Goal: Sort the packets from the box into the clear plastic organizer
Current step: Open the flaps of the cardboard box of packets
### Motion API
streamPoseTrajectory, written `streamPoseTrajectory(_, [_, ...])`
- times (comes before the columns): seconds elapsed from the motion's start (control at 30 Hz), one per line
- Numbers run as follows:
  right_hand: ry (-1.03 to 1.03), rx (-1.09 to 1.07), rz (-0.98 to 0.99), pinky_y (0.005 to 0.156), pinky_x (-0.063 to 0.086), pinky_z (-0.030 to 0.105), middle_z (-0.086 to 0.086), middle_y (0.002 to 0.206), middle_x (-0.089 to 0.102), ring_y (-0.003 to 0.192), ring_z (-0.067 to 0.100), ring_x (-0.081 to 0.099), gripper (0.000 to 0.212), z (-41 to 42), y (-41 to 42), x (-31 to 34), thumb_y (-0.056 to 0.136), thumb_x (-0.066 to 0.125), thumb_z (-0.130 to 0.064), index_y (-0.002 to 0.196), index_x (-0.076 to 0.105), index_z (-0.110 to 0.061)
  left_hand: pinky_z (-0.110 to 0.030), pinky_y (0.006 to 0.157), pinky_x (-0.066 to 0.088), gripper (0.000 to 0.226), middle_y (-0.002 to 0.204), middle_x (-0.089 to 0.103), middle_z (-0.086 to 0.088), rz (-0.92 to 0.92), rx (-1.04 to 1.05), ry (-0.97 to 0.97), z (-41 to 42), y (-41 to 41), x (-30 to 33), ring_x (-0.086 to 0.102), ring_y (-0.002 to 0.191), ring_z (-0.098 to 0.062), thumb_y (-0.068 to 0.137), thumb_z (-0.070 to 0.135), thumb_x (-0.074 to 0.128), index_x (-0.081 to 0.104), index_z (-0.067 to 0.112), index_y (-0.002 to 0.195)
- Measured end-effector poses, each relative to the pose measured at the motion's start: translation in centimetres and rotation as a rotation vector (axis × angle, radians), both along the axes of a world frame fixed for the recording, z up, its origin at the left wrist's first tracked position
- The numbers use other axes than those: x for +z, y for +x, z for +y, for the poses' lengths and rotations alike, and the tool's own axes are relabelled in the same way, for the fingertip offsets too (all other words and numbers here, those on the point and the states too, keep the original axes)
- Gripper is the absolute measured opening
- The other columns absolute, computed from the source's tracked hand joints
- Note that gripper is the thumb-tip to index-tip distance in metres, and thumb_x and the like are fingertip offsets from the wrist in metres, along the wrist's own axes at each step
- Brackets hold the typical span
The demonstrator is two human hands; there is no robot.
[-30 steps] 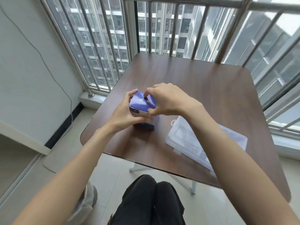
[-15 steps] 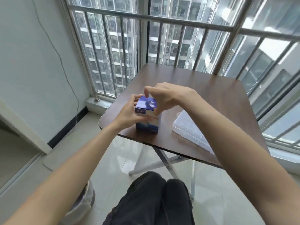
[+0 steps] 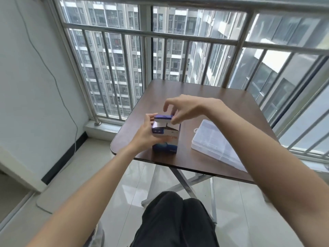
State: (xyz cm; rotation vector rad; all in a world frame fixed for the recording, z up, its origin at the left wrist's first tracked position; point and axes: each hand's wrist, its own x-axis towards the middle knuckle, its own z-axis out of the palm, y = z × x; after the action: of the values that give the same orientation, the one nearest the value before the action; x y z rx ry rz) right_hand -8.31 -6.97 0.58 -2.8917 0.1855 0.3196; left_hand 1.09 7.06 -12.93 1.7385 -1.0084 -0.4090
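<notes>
Standing upright near the front-left corner of the brown surface point(image 3: 210, 97) is the blue and white box point(image 3: 165, 134), and both hands are on it. The left hand point(image 3: 148, 133) wraps the box's left side, fingers curled round the upper edge and thumb across the near face, a firm grip that steadies the carton. The right hand point(image 3: 183, 108) comes in from above and from the right, and its thumb and one finger pinch the blue top flap point(image 3: 163, 117), which is lifted clear of the body of the box so that a dark gap shows beneath it. The other fingers of that hand are arched in the air above the flap, touching nothing. What is inside the box cannot be made out; no packet shows in the opening.

Over to the right, well apart from the box, the clear plastic organizer point(image 3: 213, 139) lies flat on the surface with its lid down, a small hanging tab at its left end. The right forearm crosses over its near end and hides part of it.

Below the surface's front edge are crossed metal legs point(image 3: 183, 182) on a pale tiled floor point(image 3: 236, 207), and the person's knees in dark trousers point(image 3: 176, 220) sit at the bottom. Behind, a metal railing point(image 3: 178, 35) fronts tall apartment blocks.
</notes>
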Motion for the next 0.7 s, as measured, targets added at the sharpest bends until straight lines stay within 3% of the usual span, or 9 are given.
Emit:
streamPoseTrajectory(0.1, [0.361, -0.158, -0.195, 0.079, 0.055, 0.029, 0.004, 0.107, 0.062, 0.091, 0.017, 0.062, 0.018, -1.5, -0.6, -1.1, 0.093, 0.052, -0.025, 0.109, 0.056, -0.018, -0.031, 0.093, 0.050, 0.087, 0.112, 0.051, 0.010, 0.019, 0.004, -0.021, 0.0, -0.3, -0.1, 0.054, 0.111, -0.014, 0.058, 0.017, 0.089, 0.030, 0.018, 0.123])
streamPoseTrajectory(0.2, [0.680, -0.477, -0.513, 0.065, 0.059, 0.030, 0.010, 0.104, 0.061, 0.075, 0.015, 0.063, 0.021, -2.6, -0.8, -3.3, 0.095, 0.052, -0.026, 0.109, 0.054, -0.011, -0.030, 0.098, 0.047, 0.096, 0.116, 0.049, 0.014, 0.005, 0.012, -0.053, 0.2, -0.5, -0.3, 0.052, 0.113, -0.009, 0.055, 0.024, 0.090, 0.031, 0.017, 0.130])
streamPoseTrajectory(0.23, [0.702, -0.596, -0.604, 0.067, 0.059, 0.033, 0.009, 0.105, 0.062, 0.076, 0.016, 0.064, 0.025, -2.9, -0.7, -4.3, 0.093, 0.056, -0.028, 0.111, 0.054, -0.010, -0.032, 0.098, 0.046, 0.097, 0.118, 0.050, 0.013, -0.008, 0.014, -0.057, 0.2, -0.6, -0.2, 0.052, 0.113, -0.008, 0.055, 0.024, 0.090, 0.031, 0.018, 0.133])
streamPoseTrajectory(0.3, [0.513, -0.749, -0.748, 0.082, 0.055, 0.039, 0.006, 0.109, 0.062, 0.091, 0.017, 0.062, 0.029, -3.4, -0.7, -6.0, 0.090, 0.060, -0.027, 0.114, 0.054, -0.011, -0.035, 0.100, 0.045, 0.102, 0.121, 0.050, 0.011, -0.031, 0.022, -0.044, 0.2, -0.6, -0.3, 0.053, 0.114, -0.010, 0.059, 0.022, 0.089, 0.026, 0.021, 0.140])
streamPoseTrajectory(0.4, [0.303, -0.643, -0.909, 0.094, 0.046, 0.038, 0.005, 0.112, 0.060, 0.100, 0.016, 0.056, 0.021, -2.8, -1.4, -6.7, 0.091, 0.058, -0.021, 0.111, 0.059, -0.013, -0.029, 0.103, 0.039, 0.119, 0.134, 0.039, 0.008, -0.102, 0.030, -0.030, 0.4, -0.8, 0.2, 0.046, 0.120, -0.008, 0.060, 0.037, 0.086, 0.006, 0.032, 0.148])
streamPoseTrajectory(0.47, [0.290, -0.467, -0.876, 0.096, 0.041, 0.031, 0.006, 0.112, 0.056, 0.105, 0.016, 0.050, 0.022, -1.7, -1.7, -6.1, 0.093, 0.055, -0.027, 0.111, 0.064, -0.019, -0.026, 0.101, 0.037, 0.111, 0.144, 0.029, 0.008, -0.110, 0.073, -0.097, 0.7, -1.1, 0.9, 0.038, 0.125, -0.006, 0.059, 0.058, 0.079, 0.008, 0.046, 0.142])
streamPoseTrajectory(0.53, [0.231, -0.377, -0.686, 0.095, 0.030, 0.026, 0.006, 0.114, 0.048, 0.112, 0.015, 0.040, 0.030, -0.5, -1.9, -5.8, 0.093, 0.052, -0.044, 0.115, 0.064, -0.028, -0.022, 0.092, 0.044, 0.085, 0.140, 0.033, 0.010, -0.103, 0.127, -0.172, 0.6, -1.0, 1.9, 0.041, 0.122, -0.006, 0.064, 0.064, 0.069, 0.026, 0.049, 0.136])
streamPoseTrajectory(0.63, [0.239, -0.430, -0.467, 0.094, 0.035, 0.030, 0.004, 0.115, 0.045, 0.110, 0.015, 0.042, 0.042, 0.3, -1.7, -6.0, 0.085, 0.053, -0.058, 0.116, 0.059, -0.030, -0.017, 0.074, 0.052, 0.051, 0.122, 0.051, 0.006, -0.269, 0.161, -0.150, 0.6, -0.5, 3.5, 0.056, 0.102, -0.005, 0.080, 0.045, 0.068, 0.052, 0.031, 0.127])
streamPoseTrajectory(0.7, [0.395, -0.512, -0.512, 0.088, 0.046, 0.031, 0.004, 0.113, 0.053, 0.101, 0.015, 0.052, 0.033, 0.3, -2.0, -6.0, 0.087, 0.059, -0.042, 0.112, 0.057, -0.019, -0.023, 0.072, 0.055, 0.036, 0.114, 0.057, 0.003, -0.262, 0.213, -0.197, 0.9, 0.0, 3.9, 0.059, 0.091, -0.003, 0.088, 0.022, 0.062, 0.056, 0.023, 0.124])
